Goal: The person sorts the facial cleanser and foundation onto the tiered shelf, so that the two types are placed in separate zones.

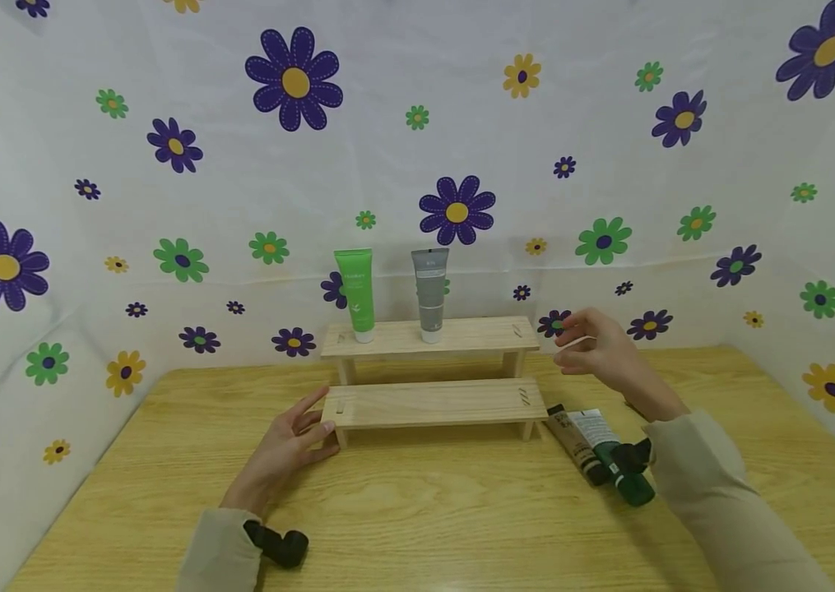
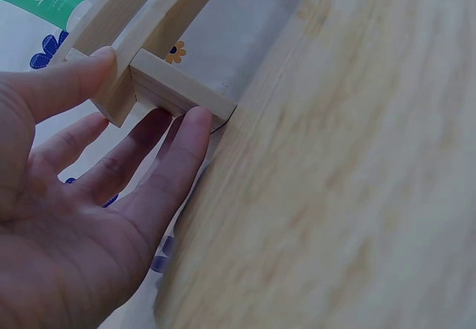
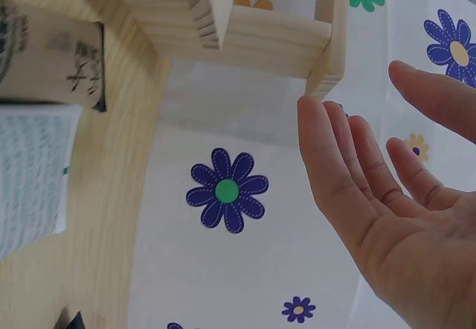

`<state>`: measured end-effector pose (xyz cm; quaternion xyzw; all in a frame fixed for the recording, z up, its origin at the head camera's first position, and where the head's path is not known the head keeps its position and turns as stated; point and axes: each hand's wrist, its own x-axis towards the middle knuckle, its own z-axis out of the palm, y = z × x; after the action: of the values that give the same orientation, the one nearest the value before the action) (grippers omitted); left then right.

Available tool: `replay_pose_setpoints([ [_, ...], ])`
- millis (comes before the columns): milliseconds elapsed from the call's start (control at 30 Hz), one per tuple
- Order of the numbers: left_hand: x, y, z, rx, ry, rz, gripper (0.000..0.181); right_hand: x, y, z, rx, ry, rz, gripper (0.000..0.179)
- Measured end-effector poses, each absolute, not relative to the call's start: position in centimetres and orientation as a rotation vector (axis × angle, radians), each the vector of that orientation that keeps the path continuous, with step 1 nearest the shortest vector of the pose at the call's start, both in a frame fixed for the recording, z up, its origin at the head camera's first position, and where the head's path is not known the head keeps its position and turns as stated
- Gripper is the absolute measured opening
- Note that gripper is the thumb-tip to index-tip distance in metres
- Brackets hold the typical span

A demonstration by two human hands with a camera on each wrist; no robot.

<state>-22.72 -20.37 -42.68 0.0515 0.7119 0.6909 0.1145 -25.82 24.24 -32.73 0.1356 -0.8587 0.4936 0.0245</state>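
Note:
A two-tier wooden stand (image 1: 432, 403) is on the table. My left hand (image 1: 287, 448) holds the left end of its lower step, the thumb at the board's corner and fingers against the leg (image 2: 182, 91). A green tube (image 1: 356, 292) and a grey tube (image 1: 430, 292) stand upright on their caps on the upper step. My right hand (image 1: 602, 349) hovers just right of that step, fingers spread and nothing in them; its palm also shows in the right wrist view. Below it lie a brown tube (image 1: 574, 440) and a dark green tube (image 1: 610, 460) with a white label, side by side.
Behind the stand hangs a white cloth (image 1: 358, 164) printed with flowers, which also runs along both sides. The wood-grain table (image 1: 402, 518) extends in front of the stand. Each wrist wears a black camera mount (image 1: 280, 544).

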Motion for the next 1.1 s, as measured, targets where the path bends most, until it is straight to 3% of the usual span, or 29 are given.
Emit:
replay_pose_setpoints([
  [1100,-22.5,-20.3,-42.5,0.139,2.102,2.011,0.065,-21.8,27.8,-36.5,0.352,-2.847,1.606,0.049],
])
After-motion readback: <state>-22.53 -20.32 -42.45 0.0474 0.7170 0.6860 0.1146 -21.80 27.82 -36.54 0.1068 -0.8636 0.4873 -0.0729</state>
